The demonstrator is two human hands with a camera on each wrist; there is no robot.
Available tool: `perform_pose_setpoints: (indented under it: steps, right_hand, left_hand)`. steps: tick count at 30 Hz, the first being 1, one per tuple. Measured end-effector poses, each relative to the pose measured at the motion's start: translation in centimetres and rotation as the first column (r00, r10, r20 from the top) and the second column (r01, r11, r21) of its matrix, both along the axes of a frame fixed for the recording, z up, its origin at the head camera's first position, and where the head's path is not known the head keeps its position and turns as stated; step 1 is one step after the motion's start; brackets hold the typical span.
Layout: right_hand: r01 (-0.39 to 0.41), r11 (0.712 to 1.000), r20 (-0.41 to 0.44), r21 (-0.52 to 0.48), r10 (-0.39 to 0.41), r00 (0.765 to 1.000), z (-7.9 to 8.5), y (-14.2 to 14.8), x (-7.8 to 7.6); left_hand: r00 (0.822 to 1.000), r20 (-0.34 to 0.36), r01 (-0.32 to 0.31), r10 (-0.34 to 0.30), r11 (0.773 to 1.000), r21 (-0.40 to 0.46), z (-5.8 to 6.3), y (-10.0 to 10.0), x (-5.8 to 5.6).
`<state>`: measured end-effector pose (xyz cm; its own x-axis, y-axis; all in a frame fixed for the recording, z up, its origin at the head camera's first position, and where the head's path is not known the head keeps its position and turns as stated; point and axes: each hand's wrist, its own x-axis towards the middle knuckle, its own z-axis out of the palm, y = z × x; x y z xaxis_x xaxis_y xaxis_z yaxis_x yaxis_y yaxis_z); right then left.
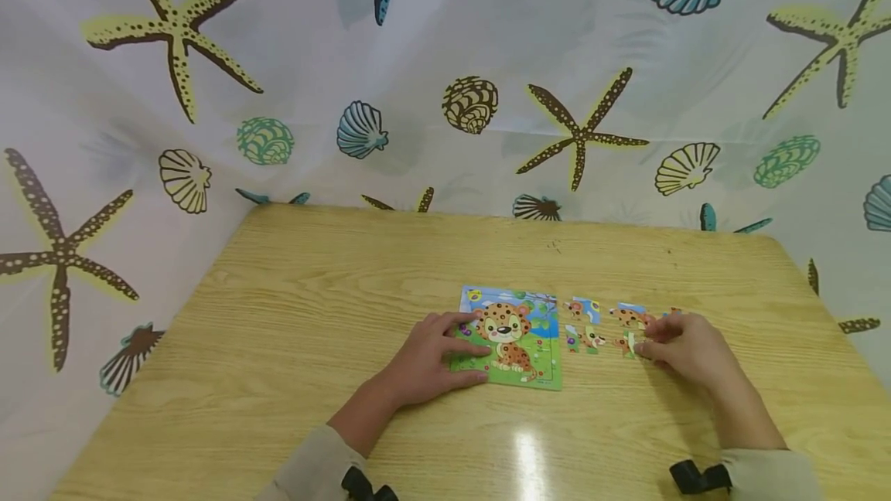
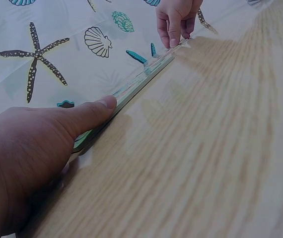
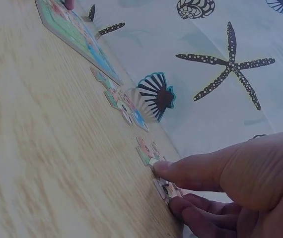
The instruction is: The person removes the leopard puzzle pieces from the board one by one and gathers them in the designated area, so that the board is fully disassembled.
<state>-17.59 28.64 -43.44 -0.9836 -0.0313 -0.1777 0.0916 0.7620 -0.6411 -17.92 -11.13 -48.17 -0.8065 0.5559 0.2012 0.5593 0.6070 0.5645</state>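
A puzzle board (image 1: 515, 331) with a cartoon leopard cub lies flat on the table. My left hand (image 1: 435, 358) rests on its left side, fingers spread over the picture; the left wrist view has the thumb (image 2: 99, 110) along the near edge. To the right of the board, loose puzzle pieces (image 1: 585, 339) lie in small groups. At the far right group, my right hand (image 1: 685, 354) is low with curled fingers. Its thumb (image 3: 181, 173) and fingertips hold a puzzle piece (image 3: 162, 188) between them, close to the tabletop. The hand partly hides the pieces there.
The wooden table (image 1: 313, 277) extends on all sides of the board. Behind it hangs a white cloth (image 1: 418, 52) printed with starfish and shells. More loose pieces (image 1: 629, 315) sit beyond the right hand's fingertips. Black straps (image 1: 699, 478) cross the sleeves.
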Motion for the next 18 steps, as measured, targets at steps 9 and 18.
perform_pose_setpoints:
  steps: [9,18]
  right_hand:
    - [-0.015,0.993,0.023,-0.119,0.018,1.000,-0.4,0.4,-0.1]
    - [-0.054,0.972,0.055,-0.228,0.068,0.996,0.3,-0.7,-0.2]
  left_hand:
    - [1.000,-0.007,0.005,-0.005,1.000,-0.010,0.0,0.0,0.1]
    - [1.000,-0.015,0.001,-0.001,1.000,-0.007,-0.1,-0.1,0.0]
